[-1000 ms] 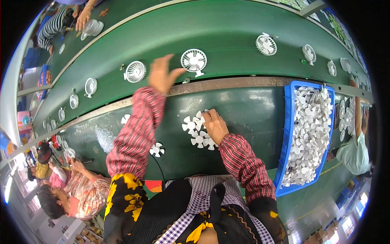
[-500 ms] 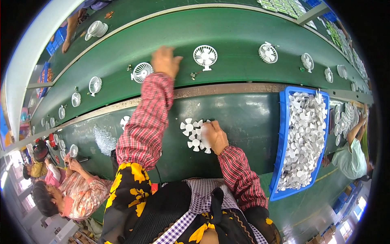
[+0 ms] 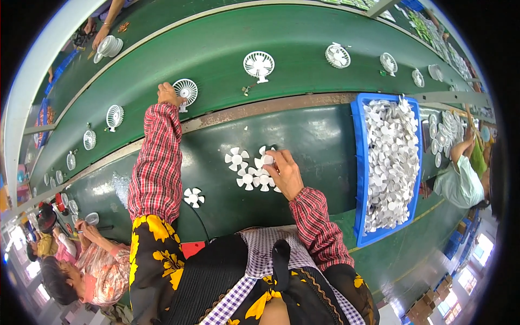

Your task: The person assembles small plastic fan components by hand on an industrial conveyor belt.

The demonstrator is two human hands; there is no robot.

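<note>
On the green conveyor belt, my left hand point(image 3: 170, 95) closes on the left edge of a round white fan housing point(image 3: 186, 92) with a slatted grille. My right hand point(image 3: 287, 175) is over the near worktable, its thumb and fingertips pinching a white fan blade point(image 3: 267, 160). That blade belongs to a small cluster of five-lobed white blades, including one by its left side point(image 3: 236, 158) and one below point(image 3: 248, 179). A single loose blade point(image 3: 194, 197) lies nearer my left forearm. Farther right along the belt rests a fan housing with a blade inside point(image 3: 259, 65).
A blue crate point(image 3: 358, 179) heaped with white fan blades stands to the right. More fan housings point(image 3: 115, 117) line the belt, with small circuit boards point(image 3: 247, 90) beside some. A clear plastic bag point(image 3: 121, 188) lies left of my sleeve. Other people sit at both sides.
My left hand has moved left and come down onto the fan housing. My right hand stays at the blade cluster, its fingers now on one blade. The view has shifted a little.
</note>
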